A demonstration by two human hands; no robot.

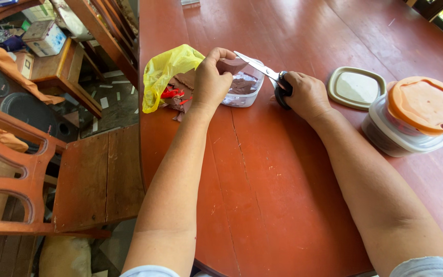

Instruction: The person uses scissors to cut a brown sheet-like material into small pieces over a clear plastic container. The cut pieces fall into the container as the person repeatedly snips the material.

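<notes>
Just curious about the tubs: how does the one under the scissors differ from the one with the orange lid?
The small clear container is open and holds brownish cut pieces; the larger round container is closed under an orange lid. The small one sits between the hands, the large one at the table's right. Both are clear plastic.

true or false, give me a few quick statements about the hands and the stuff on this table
1. The right hand holds scissors. True.
2. The left hand rests empty on the table. False: it pinches a brownish piece at the blades.
3. The orange-lidded container is open. False: its lid is on.
4. A loose lid lies flat on the table. True.
5. The yellow bag lies right of the scissors. False: it lies left.
</notes>
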